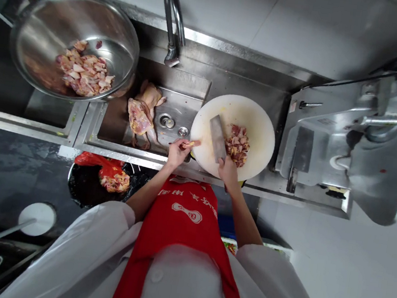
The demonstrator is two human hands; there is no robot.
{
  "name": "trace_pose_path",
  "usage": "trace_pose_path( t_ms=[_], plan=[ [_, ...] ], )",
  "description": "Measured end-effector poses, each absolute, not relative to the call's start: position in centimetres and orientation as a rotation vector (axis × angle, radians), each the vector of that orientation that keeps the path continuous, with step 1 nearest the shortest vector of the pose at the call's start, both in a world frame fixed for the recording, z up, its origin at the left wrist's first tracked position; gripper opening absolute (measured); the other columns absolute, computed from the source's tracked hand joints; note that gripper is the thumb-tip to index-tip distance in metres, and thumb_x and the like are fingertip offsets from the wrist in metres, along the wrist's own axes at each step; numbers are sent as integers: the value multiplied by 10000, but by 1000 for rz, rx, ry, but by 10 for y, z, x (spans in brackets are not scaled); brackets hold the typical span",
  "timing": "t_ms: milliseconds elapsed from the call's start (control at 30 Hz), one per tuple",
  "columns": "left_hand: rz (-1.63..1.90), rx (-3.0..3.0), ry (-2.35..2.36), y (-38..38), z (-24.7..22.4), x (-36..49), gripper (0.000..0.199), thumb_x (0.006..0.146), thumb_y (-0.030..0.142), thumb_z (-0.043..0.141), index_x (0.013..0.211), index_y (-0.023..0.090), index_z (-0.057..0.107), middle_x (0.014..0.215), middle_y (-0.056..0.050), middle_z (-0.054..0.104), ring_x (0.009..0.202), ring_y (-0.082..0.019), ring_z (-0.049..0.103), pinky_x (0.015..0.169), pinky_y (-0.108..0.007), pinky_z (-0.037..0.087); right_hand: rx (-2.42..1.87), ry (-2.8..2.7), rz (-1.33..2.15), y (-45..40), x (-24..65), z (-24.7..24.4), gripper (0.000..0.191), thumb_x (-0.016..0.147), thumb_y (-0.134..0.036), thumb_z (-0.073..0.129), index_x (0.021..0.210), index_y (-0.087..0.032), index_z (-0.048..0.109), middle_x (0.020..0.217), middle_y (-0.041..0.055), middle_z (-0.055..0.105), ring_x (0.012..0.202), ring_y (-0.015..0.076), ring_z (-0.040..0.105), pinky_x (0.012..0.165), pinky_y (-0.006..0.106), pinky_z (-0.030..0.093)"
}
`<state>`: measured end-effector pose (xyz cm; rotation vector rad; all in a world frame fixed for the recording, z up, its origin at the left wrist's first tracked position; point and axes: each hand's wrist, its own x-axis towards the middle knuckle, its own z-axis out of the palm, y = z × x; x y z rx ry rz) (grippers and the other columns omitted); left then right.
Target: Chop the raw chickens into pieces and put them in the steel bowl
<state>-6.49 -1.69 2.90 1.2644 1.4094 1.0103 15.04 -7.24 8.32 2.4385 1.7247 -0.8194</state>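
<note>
My left hand [178, 154] pinches a small piece of meat [192, 144] at the left edge of the round white cutting board [263, 116]. In my right hand [228, 171] is the handle of a cleaver [217, 137], its broad blade over the middle of the board. Just right of the blade lies a pile of chopped meat [238, 146]. Plucked whole poultry [142, 115] rests in the sink basin [188, 88], left of the drain.
A large steel bowl [40, 31] with cut meat [85, 72] stands at the left. Behind the sink rises a faucet [171, 15]. A metal slicing machine [323, 138] with another cleaver [302, 149] is at the right. A black-lined bin [83, 186] sits below.
</note>
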Motion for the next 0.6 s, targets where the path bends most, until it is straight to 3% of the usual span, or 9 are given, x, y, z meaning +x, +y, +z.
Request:
trace_pose_path(
  t_ms=[100,167,333,500,600],
  plan=[
    [1048,1718,1144,-10,36,-36,178,887,245,594,1036,193,678,1141,-98,626,1077,-205,622,972,-373,527,2530,1635,-743,-82,179,83,306,994,-258,406,1165,-59,565,1025,206,690,962,287,648,808,332,444],
    [983,1849,969,-8,35,-22,208,896,208,554,1065,199,676,1192,-107,598,1151,-213,591,1022,-384,505,2546,1617,-728,-84,186,86,304,991,-251,410,1171,-57,560,1039,210,690,958,284,651,807,332,446],
    [970,1866,912,-13,27,-27,288,876,207,602,1157,232,660,1199,-111,578,1190,-224,567,1057,-414,483,2613,1756,-708,-78,177,117,332,992,-273,401,1199,-64,556,969,189,701,889,276,669,775,340,469],
    [1046,1769,1024,-22,23,-32,184,915,273,601,1074,233,685,1107,-89,626,1059,-193,620,962,-370,516,3017,1794,-370,-64,153,150,460,1037,-385,285,1303,-64,481,998,200,679,908,273,674,779,352,491],
    [1006,1711,1010,-23,22,-26,157,933,300,576,977,220,704,1014,-79,661,965,-184,642,903,-355,526,2838,1720,-615,-61,133,134,364,1027,-302,331,1203,-61,540,987,206,679,925,265,676,793,331,488]
  ],
)
